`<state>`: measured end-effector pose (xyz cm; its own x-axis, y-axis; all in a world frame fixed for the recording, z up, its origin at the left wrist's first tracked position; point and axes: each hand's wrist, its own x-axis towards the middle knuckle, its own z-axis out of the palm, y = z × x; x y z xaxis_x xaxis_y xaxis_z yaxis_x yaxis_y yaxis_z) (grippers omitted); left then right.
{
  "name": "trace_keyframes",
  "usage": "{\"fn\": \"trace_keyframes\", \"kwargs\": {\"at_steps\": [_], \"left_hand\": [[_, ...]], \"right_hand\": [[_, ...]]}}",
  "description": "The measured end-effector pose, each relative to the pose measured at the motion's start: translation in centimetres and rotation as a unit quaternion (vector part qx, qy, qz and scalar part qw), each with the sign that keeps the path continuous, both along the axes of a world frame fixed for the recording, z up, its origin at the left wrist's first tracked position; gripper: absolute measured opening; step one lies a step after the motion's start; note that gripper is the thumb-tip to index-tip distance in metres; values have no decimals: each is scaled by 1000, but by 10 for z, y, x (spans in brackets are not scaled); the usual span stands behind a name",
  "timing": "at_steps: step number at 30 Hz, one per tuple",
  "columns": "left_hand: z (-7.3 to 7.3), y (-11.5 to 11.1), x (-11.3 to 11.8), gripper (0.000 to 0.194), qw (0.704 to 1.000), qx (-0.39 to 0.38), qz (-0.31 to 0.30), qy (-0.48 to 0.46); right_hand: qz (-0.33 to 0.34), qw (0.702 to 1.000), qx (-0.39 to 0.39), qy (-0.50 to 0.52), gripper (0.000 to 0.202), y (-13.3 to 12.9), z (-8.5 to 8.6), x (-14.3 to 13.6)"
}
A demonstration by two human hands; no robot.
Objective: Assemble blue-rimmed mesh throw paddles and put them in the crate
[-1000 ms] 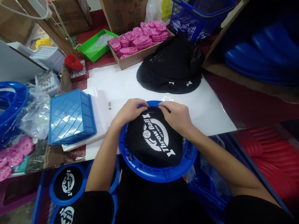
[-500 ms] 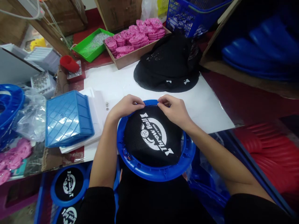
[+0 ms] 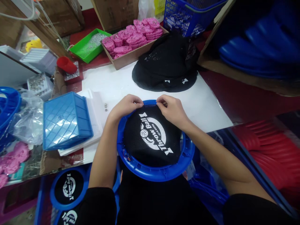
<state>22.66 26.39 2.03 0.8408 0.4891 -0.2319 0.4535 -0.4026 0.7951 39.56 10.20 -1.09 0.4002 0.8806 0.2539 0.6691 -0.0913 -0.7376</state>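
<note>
A blue plastic ring (image 3: pixel 154 175) rests near my body, its far side on the edge of the white sheet. Across it lies a round black mesh (image 3: pixel 131 140) printed "Throw Ball" in white, with a gap between mesh and ring at the lower right. My left hand (image 3: pixel 126 106), fingers closed, pinches the mesh's edge at the ring's far rim. A short way to its right, my right hand (image 3: pixel 172 109) pinches the same edge, thumb and fingers together. The fingertips partly hide the fabric there. Small parts sit in the ring's left side.
Beyond the ring lies a pile of black mesh pieces (image 3: pixel 164 68). A box of pink parts (image 3: pixel 134 57), a green tray (image 3: pixel 87 56) and a blue basket (image 3: pixel 185 17) stand behind. To the left is a blue bin (image 3: pixel 65 122); finished-looking discs (image 3: pixel 67 187) lie below.
The view has shifted slightly, so the surroundings sit a little further left. Both hands stay at the ring's far rim, pinching the mesh with hardly any visible movement.
</note>
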Motion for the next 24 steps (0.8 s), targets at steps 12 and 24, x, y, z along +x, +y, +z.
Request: {"fn": "trace_keyframes", "kwargs": {"at_steps": [12,24], "left_hand": [[18,18,26,13,986,31,-65,153],[27,2,27,15,977,82,-38,194]], "right_hand": [[3,999,20,31,8,2,-1,0],[6,1000,2,19,12,3,-1,2]]}}
